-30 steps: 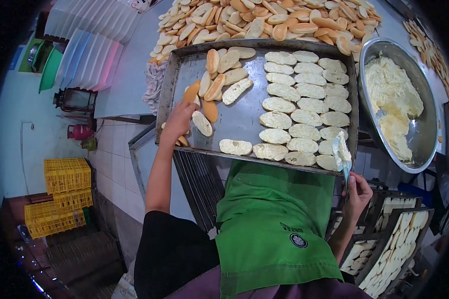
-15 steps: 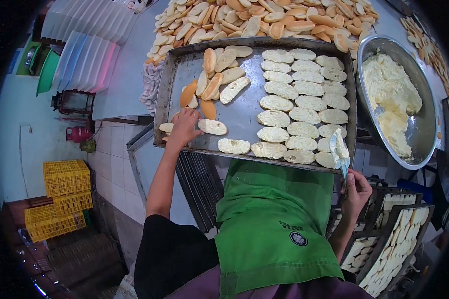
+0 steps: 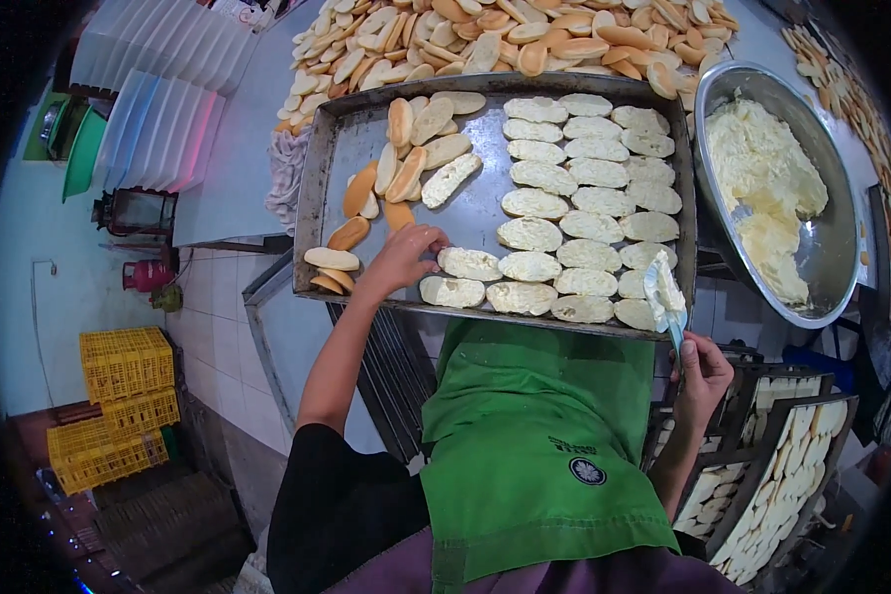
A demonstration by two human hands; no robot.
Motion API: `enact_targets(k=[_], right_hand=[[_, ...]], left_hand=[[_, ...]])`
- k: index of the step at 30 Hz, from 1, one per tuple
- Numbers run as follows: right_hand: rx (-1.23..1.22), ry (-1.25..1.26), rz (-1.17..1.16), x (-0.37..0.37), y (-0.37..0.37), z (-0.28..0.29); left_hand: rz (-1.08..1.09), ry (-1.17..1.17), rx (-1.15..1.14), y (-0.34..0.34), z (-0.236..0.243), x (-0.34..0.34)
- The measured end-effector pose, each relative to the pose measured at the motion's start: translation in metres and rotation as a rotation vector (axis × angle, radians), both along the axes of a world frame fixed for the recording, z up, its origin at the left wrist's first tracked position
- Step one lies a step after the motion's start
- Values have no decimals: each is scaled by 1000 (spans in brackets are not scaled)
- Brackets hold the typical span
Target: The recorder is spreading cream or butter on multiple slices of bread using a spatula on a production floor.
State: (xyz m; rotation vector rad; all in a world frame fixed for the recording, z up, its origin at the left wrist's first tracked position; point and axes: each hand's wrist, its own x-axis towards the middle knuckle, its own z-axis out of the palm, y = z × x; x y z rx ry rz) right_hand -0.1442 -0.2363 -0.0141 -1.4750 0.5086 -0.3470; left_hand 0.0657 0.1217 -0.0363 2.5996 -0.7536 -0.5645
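Note:
My left hand (image 3: 404,260) has its thumb and fingers curled at the left end of a cream-coated bread slice (image 3: 470,263), which lies in a large metal baking tray (image 3: 485,221). My right hand (image 3: 701,376) grips a spatula (image 3: 675,322) with a light blue handle; a lump of cream (image 3: 662,282) covers its blade above the tray's near right corner. Coated oval slices (image 3: 598,200) fill the tray's right side in rows. Toward the left, uncoated bread slices (image 3: 406,173) lie in a loose pile, some brown side up.
A steel bowl of cream (image 3: 762,188) stands right of the tray. Beyond it a big heap of bread slices (image 3: 416,40) covers the table. Filled trays (image 3: 782,485) lean at the lower right. Yellow crates (image 3: 127,361) and a pink gas cylinder (image 3: 147,275) are at left.
My left hand has moved right with the coated slice, which now lies beside the other coated slices. My right hand still holds the spatula near the same corner. The view has shifted slightly.

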Motion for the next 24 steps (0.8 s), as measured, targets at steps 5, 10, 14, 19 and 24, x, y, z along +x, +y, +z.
enact_targets(k=[5, 10, 14, 19, 24], right_hand=[[13, -12, 4, 0, -2, -6], [-26, -10, 23, 1, -2, -5], [-9, 16, 13, 1, -3, -5], [21, -3, 13, -5, -4, -6], [7, 13, -17, -7, -5, -8]], left_hand=[[-23, 18, -28, 8, -8, 4], [270, 51, -105, 7, -10, 32], [316, -167, -116, -14, -16, 49], [391, -217, -80, -19, -16, 54], [235, -161, -14, -2, -7, 52]])
